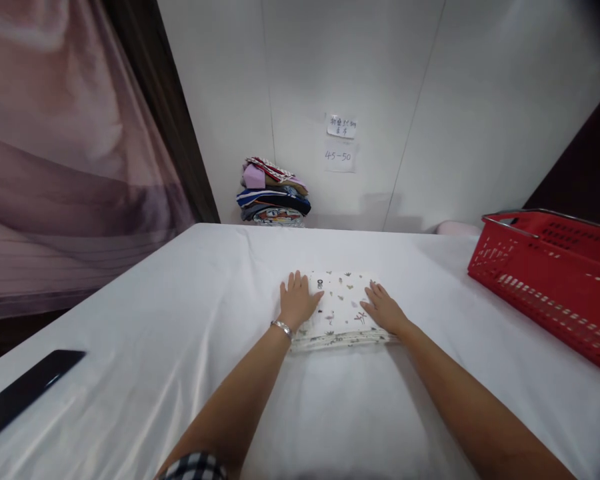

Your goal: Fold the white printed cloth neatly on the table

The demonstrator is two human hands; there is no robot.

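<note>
A folded white cloth (341,301) with small printed figures lies flat on the white-covered table (180,347), in the middle. My left hand (297,299) rests palm down on its left part, fingers spread, a bracelet at the wrist. On the cloth's right part lies my right hand (384,308), also flat with fingers apart. Neither hand grips anything.
A stack of folded clothes (274,192) in mixed colours stands at the far edge against the white wall. A red plastic basket (555,280) sits at the right. A black flat object (25,393) lies at the left front edge. Two paper notes (341,141) hang on the wall.
</note>
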